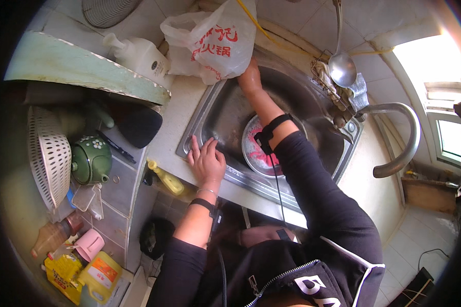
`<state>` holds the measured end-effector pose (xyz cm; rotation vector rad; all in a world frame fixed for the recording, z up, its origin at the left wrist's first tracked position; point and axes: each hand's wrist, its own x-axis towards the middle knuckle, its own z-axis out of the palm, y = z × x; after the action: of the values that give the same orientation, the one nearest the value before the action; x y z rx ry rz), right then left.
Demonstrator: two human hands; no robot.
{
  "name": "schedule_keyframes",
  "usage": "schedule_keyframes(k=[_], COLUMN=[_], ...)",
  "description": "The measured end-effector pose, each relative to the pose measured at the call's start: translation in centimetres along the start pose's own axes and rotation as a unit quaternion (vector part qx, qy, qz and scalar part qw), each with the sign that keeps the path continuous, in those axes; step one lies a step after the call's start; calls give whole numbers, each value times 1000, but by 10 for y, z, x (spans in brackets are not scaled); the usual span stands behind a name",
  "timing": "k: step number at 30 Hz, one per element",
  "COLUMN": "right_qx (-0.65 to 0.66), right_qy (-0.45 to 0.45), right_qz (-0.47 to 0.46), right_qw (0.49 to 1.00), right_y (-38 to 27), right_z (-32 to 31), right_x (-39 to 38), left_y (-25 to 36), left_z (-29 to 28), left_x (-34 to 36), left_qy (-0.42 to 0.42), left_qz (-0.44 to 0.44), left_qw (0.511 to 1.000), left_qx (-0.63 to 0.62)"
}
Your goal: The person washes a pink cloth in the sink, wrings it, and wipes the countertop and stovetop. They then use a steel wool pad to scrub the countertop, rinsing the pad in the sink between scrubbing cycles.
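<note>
The white bag [210, 48] is at 11 o'clock. It partly hides the right hand [250, 77] at 12, so I can't tell its grip. The left hand [208, 159] lies open on the rim of the sink [228, 120], 9 o'clock from a round dish [253, 149].

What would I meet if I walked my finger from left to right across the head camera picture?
White basket with holes → green teapot → yellow bottle → left hand → right hand → metal ladle → curved tap.
</note>
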<state>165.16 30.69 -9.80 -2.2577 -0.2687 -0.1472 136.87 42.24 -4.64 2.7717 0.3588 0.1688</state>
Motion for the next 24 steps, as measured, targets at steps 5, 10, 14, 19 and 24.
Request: schedule_keyframes(k=[5, 10, 14, 19, 24], right_qx=[85, -47, 299, 177, -4], right_qy=[72, -21, -77, -41, 102], right_qz=[-59, -207, -218, -129, 20], right_qw=[992, 977, 926, 975, 995], right_y=[-3, -32, -107, -131, -20], right_z=[-14, -2, 45, 41, -26], right_x=[-13, -4, 31, 48, 64], left_y=[1, 1, 1, 0, 0], left_z=[-4, -5, -2, -1, -1], left_x=[2, 1, 0, 1, 1], left_qy=[-9, -13, -13, -3, -2], left_qz=[0, -5, 0, 18, 17], left_qw=[1000, 1000, 1000, 1000, 1000], left_qx=[-11, -14, -11, -1, -11])
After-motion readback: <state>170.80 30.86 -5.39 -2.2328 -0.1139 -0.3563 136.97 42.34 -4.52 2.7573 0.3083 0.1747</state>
